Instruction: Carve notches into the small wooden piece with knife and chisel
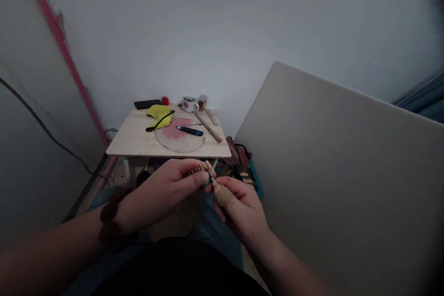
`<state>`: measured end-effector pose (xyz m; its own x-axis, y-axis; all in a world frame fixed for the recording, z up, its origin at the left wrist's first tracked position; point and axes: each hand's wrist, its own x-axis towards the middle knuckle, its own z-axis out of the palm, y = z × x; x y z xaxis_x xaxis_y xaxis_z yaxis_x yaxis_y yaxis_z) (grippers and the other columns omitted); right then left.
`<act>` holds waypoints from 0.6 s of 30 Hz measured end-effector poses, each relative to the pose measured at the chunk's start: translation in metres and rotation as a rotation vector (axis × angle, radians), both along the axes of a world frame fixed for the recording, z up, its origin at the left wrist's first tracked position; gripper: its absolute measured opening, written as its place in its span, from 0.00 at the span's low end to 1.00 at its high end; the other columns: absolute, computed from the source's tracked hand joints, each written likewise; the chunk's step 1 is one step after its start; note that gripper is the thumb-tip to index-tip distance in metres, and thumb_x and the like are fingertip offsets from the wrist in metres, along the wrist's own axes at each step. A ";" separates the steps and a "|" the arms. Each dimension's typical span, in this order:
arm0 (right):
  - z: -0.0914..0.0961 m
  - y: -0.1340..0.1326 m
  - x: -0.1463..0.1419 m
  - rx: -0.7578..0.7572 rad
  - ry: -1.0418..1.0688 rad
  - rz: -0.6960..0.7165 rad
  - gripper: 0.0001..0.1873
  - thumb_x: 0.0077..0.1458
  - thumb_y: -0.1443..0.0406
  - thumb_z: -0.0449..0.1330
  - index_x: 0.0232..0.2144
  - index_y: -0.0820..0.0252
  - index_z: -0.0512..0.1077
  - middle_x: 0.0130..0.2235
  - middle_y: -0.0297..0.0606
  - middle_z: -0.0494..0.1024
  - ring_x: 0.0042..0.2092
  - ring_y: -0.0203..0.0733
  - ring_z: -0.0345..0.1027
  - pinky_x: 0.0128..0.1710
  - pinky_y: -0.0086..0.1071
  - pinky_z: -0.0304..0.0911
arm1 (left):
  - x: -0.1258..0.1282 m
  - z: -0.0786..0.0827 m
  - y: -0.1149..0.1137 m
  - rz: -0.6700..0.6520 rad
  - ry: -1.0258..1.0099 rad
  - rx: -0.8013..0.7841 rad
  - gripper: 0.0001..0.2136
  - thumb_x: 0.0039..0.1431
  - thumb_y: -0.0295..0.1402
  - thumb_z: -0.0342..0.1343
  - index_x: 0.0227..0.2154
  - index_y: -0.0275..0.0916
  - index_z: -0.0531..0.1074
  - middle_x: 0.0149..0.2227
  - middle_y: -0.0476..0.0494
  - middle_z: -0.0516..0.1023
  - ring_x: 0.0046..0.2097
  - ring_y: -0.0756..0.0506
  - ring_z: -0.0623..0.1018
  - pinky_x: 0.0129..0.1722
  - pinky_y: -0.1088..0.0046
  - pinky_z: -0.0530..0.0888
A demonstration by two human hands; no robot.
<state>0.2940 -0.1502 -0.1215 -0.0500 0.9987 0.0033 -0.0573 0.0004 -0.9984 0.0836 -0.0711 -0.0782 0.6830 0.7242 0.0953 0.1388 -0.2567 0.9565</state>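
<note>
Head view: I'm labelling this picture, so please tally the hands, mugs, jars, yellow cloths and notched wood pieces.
Hands: 2 (left hand, right hand)
Mug: 1
Jar: 1
Yellow cloth: 1
Notched wood: 1
Total: 6

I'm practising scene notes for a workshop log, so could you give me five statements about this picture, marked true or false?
1. The left hand holds a small wooden piece. True.
2. The right hand holds nothing. False: the right hand holds a tool with a rounded handle.
3. The white mug stands on the table. True.
4. The cutter stands in the white mug. False: the cutter lies on the round disc.
5. The yellow cloth lies on the table. True.
</note>
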 end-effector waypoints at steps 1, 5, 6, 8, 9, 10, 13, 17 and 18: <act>-0.001 0.000 0.000 0.000 -0.003 0.005 0.24 0.67 0.44 0.71 0.38 0.59 0.86 0.22 0.30 0.74 0.21 0.32 0.56 0.24 0.31 0.50 | 0.000 0.000 0.000 -0.005 -0.001 0.000 0.17 0.76 0.46 0.57 0.37 0.40 0.81 0.40 0.44 0.85 0.43 0.40 0.80 0.43 0.66 0.76; 0.000 0.002 0.004 0.016 -0.027 0.031 0.23 0.69 0.45 0.70 0.39 0.59 0.86 0.21 0.28 0.72 0.21 0.32 0.55 0.25 0.30 0.50 | 0.001 -0.002 -0.001 0.001 -0.006 0.000 0.17 0.77 0.45 0.56 0.34 0.41 0.77 0.37 0.46 0.82 0.40 0.43 0.77 0.40 0.68 0.73; 0.001 0.003 0.005 0.023 -0.034 0.035 0.22 0.69 0.45 0.70 0.39 0.59 0.86 0.20 0.28 0.72 0.22 0.32 0.56 0.25 0.30 0.50 | 0.001 -0.003 -0.001 0.010 -0.021 -0.005 0.18 0.78 0.45 0.56 0.32 0.41 0.76 0.34 0.48 0.79 0.38 0.44 0.76 0.38 0.69 0.71; 0.003 0.005 0.006 0.023 -0.032 0.040 0.22 0.69 0.46 0.70 0.39 0.60 0.86 0.20 0.29 0.72 0.22 0.32 0.56 0.25 0.30 0.49 | 0.002 -0.004 -0.002 0.034 -0.073 -0.022 0.18 0.78 0.45 0.57 0.32 0.41 0.75 0.31 0.50 0.76 0.34 0.46 0.73 0.35 0.70 0.70; 0.005 0.006 0.006 0.013 -0.026 0.047 0.23 0.69 0.46 0.70 0.40 0.60 0.86 0.20 0.28 0.72 0.21 0.31 0.55 0.24 0.30 0.48 | 0.003 -0.005 -0.002 0.047 -0.101 -0.032 0.16 0.78 0.44 0.58 0.34 0.41 0.77 0.30 0.51 0.76 0.33 0.46 0.72 0.35 0.71 0.70; 0.006 0.007 0.007 0.001 -0.019 0.054 0.23 0.69 0.46 0.70 0.41 0.60 0.86 0.19 0.28 0.72 0.21 0.31 0.53 0.24 0.29 0.46 | 0.002 -0.005 -0.002 0.059 -0.121 -0.037 0.15 0.78 0.43 0.58 0.35 0.41 0.78 0.31 0.51 0.77 0.33 0.47 0.73 0.35 0.71 0.71; 0.009 0.008 0.006 -0.036 0.001 0.066 0.22 0.68 0.47 0.70 0.42 0.61 0.86 0.19 0.28 0.72 0.20 0.31 0.51 0.22 0.30 0.44 | 0.001 -0.006 -0.003 0.076 -0.121 -0.021 0.15 0.78 0.41 0.60 0.35 0.40 0.81 0.36 0.47 0.83 0.36 0.47 0.77 0.38 0.71 0.73; 0.009 0.008 0.003 -0.078 0.025 0.059 0.20 0.66 0.49 0.69 0.42 0.61 0.85 0.19 0.27 0.72 0.20 0.31 0.53 0.22 0.29 0.43 | -0.001 -0.006 -0.004 0.095 -0.107 -0.017 0.13 0.81 0.42 0.58 0.45 0.41 0.83 0.34 0.49 0.83 0.35 0.47 0.78 0.36 0.73 0.72; 0.009 0.008 0.002 -0.086 0.029 0.060 0.20 0.66 0.49 0.69 0.43 0.61 0.85 0.19 0.27 0.71 0.20 0.31 0.52 0.22 0.29 0.42 | 0.000 -0.006 -0.004 0.099 -0.108 -0.023 0.12 0.81 0.42 0.58 0.48 0.41 0.82 0.32 0.50 0.82 0.34 0.47 0.77 0.35 0.73 0.72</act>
<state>0.2962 -0.1425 -0.1126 -0.1109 0.9906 -0.0803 -0.0835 -0.0898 -0.9925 0.0833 -0.0754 -0.0838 0.5948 0.7903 0.1471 0.0582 -0.2249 0.9727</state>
